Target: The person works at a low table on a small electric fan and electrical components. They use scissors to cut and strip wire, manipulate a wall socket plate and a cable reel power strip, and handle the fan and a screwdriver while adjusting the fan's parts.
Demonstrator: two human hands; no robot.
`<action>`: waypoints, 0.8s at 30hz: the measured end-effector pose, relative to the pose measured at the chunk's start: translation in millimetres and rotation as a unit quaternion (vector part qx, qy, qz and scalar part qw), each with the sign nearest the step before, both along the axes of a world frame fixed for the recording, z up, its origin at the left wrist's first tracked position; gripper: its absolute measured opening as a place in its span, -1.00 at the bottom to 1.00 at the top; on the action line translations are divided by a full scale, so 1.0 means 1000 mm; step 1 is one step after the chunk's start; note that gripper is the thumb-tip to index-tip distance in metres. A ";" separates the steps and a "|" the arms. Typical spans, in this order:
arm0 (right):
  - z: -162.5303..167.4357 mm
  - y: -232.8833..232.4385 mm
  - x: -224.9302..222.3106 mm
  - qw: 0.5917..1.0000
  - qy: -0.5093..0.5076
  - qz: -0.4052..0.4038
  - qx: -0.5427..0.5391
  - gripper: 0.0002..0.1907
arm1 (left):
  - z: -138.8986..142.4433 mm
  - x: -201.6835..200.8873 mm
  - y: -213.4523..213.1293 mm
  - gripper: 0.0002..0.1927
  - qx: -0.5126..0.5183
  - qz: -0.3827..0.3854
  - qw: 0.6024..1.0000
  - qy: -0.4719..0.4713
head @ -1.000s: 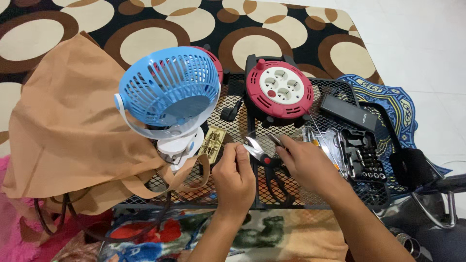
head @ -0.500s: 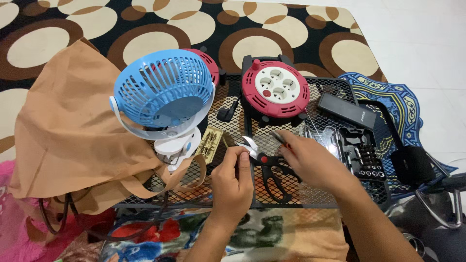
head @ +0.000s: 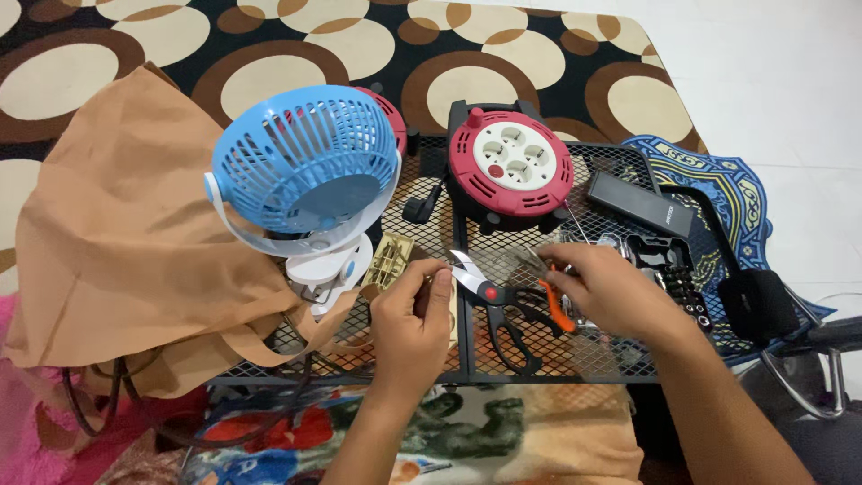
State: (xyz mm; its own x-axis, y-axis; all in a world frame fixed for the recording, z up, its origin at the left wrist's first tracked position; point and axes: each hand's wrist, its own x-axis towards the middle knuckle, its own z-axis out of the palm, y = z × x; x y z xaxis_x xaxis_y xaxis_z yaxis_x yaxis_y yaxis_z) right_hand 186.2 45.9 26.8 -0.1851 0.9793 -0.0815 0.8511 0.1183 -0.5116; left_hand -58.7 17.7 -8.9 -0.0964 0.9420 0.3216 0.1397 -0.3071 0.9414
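Pinching something small in left hand (head: 411, 316) fingers; right hand (head: 611, 289) closing over pliers (head: 555, 305), scissors (head: 496, 310) lying between.

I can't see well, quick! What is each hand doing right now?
Left hand: fingers pinched shut on something small, too small to tell.
Right hand: fingers curled at the orange-handled tool; whether they grip it cannot be told.

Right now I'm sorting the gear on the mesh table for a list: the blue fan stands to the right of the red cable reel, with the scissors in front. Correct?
Not quite. In the head view, the blue fan stands to the left of the red cable reel, not the right. The scissors do lie in front, on the mesh table.
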 end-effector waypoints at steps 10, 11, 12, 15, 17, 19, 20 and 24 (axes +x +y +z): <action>-0.021 0.021 -0.024 0.993 -0.104 0.018 0.052 -0.72 | 0.003 -0.015 0.002 -0.78 -0.022 -0.056 0.997 -0.053; -0.020 0.018 -0.028 0.989 -0.115 0.039 0.087 -0.72 | 0.003 -0.017 0.003 -0.78 -0.039 -0.076 0.995 -0.049; -0.019 0.015 -0.032 0.983 -0.125 0.059 0.122 -0.71 | 0.004 -0.019 0.004 -0.77 -0.057 -0.095 0.993 -0.046; -0.011 -0.004 -0.045 0.973 -0.096 0.026 0.207 -0.63 | 0.008 -0.027 0.007 -0.76 -0.060 -0.122 0.990 -0.043; -0.007 -0.017 -0.054 0.938 -0.053 0.104 0.325 -0.55 | 0.012 -0.031 0.009 -0.76 -0.067 -0.131 0.989 -0.026; -0.002 -0.023 -0.062 0.901 -0.028 0.166 0.400 -0.53 | 0.015 -0.033 0.009 -0.77 -0.093 -0.142 0.985 0.011; 0.000 -0.024 -0.065 0.888 -0.024 0.190 0.418 -0.55 | 0.017 -0.034 0.009 -0.77 -0.090 -0.155 0.984 0.012; 0.005 -0.020 -0.073 0.862 -0.017 0.246 0.444 -0.67 | 0.022 -0.036 0.007 -0.79 -0.063 -0.189 0.980 0.028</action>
